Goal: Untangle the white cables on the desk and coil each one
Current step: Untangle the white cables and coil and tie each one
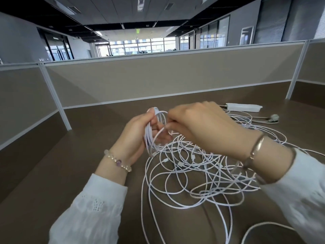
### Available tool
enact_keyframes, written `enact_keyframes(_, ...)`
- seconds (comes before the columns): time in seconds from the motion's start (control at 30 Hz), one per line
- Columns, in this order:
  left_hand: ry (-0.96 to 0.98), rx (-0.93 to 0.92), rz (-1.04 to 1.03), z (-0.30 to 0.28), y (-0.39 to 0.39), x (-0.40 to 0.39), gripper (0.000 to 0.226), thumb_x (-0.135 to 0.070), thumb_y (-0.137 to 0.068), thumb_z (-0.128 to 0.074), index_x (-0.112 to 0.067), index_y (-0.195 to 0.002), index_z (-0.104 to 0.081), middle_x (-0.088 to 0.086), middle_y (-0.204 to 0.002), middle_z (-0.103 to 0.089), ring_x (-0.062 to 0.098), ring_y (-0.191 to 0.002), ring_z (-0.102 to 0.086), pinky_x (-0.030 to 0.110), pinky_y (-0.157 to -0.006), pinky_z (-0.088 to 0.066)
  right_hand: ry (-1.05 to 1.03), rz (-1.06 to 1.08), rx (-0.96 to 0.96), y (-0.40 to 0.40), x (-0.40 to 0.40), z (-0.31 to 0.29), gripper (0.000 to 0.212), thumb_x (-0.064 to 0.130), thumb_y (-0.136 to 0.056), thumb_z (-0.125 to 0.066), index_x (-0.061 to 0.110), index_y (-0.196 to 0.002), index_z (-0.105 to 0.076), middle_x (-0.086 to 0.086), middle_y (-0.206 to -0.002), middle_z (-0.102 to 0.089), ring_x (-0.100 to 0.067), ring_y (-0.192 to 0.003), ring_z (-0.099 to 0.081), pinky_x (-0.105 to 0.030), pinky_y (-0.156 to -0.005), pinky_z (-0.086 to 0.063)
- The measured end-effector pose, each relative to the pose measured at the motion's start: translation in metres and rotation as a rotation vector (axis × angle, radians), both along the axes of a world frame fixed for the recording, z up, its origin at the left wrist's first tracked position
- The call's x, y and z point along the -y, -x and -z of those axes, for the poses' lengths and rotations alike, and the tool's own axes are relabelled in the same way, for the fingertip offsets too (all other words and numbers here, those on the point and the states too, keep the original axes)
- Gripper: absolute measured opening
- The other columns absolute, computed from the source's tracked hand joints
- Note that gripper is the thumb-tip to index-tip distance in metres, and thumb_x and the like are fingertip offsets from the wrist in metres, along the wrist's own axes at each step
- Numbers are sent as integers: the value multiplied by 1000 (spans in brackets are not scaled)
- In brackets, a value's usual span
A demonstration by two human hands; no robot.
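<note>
Brown desk (91, 131): wide, flat surface, bounded at the back and left by beige partition panels (158, 78) in pale frames. Open office space visible beyond the partitions.

White power strip (243, 107): lies at the far right of the desk near the rear partition, its grey lead and plug (273, 118) just beside it. Cable strands run close up to it.

White cables (198, 175): a loose, overlapping tangle spread over the desk centre and right, directly below and in front of both hands. Loops cross each other many times; several small white connectors show among the strands. Individual cables cannot be told apart. Strands trail off toward the bottom edge and under the right forearm, which hides part of the pile.

Coil (154, 131): a bundle of several white loops, raised above the desk at the tangle's left edge, upright.

Left hand (135, 136): fingers curled round the coil, gripping it. Beaded bracelet (117, 161) at the wrist, white sleeve below.

Right hand (202, 124): fingertips pinch a strand at the coil's upper right. Metal bangle (255, 147) on the wrist.
</note>
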State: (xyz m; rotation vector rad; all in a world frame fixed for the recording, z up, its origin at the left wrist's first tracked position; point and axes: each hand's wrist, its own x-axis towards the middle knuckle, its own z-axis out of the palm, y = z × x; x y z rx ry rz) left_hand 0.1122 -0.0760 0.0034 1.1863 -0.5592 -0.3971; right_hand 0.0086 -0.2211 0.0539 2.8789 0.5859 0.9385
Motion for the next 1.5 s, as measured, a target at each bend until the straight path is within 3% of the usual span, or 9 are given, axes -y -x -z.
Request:
enact_keyframes(0.27,-65,-304,447,-3,10,9,36,-33,-92,-42,-18,-60,-43,-8,-36,-22,2,-25,-15,15,-32,-10,-128,18,-10,-26,23,1,25,52,-92,-47,31,-94,-61,13,-82,-63,-16,-83,-58,-29,-64,-30)
enact_keyframes(0.5,16,-466,778,6,-3,4,31,-27,-91,-61,-15,-67,-46,-8,-44,-23,7,-31,-20,19,-35,-22,-392,-38,-158,-39,42,13,19,50,-86,-58,33,-77,-58,23,-63,-56,-1,-63,-50,-30,-63,-37)
enact_keyframes(0.77,87,-507,785,11,-11,1,30,-27,-97,-52,-11,-71,-50,-6,-47,-27,9,-34,-23,21,-37,-23,-572,-100,-204,-44,44,23,21,44,-87,-61,24,-83,-65,18,-64,-58,-1,-55,-47,-23,-58,-35)
enact_keyframes(0.97,250,-629,814,11,-17,-8,35,-27,-102,-39,-5,-77,-49,-3,-49,-28,7,-36,-15,22,-41,-17,-946,-141,-678,-39,42,35,57,51,-67,-73,24,-116,-57,3,-101,-67,-5,-55,-51,-19,-44,-38)
enact_keyframes(1.17,240,-572,804,15,-19,-4,39,-32,-102,-41,-9,-72,-49,-4,-46,-27,10,-37,-20,24,-43,-28,-1448,-404,-989,-43,42,49,20,17,-85,-58,14,-68,-69,3,-50,-53,-3,-36,-23,-17,-37,-12)
enact_keyframes(1.27,72,-472,679,9,-17,-9,43,-40,-98,-44,-14,-63,-49,-8,-44,-22,8,-36,-20,23,-48,-40,-1458,-424,-969,-42,45,54,30,25,-91,-51,16,-64,-60,5,-45,-42,-7,-44,-35,-19,-46,-27)
enact_keyframes(1.37,42,-449,659,7,-14,-10,46,-45,-94,-45,-16,-59,-47,-9,-43,-21,7,-34,-18,22,-48,-41,-1660,-528,-987,-41,39,57,31,37,-86,-49,14,-65,-47,4,-42,-37,-17,-66,-56,-34,-80,-49)
enact_keyframes(1.43,75,-449,702,8,-11,-6,48,-48,-94,-44,-16,-58,-46,-9,-43,-22,7,-34,-19,21,-47,-40,-1852,-568,-1042,-40,34,57,39,49,-83,-48,15,-63,-44,7,-39,-29,-13,-50,-51,-33,-67,-55)
enact_keyframes(1.5,92,-458,680,10,-7,0,50,-51,-92,-44,-16,-56,-46,-9,-41,-20,7,-32,-17,20,-45,-37,-1960,-553,-1108,-40,32,56,48,60,-81,-46,17,-60,-42,8,-38,-23,-8,-33,-29,-21,-42,-40)
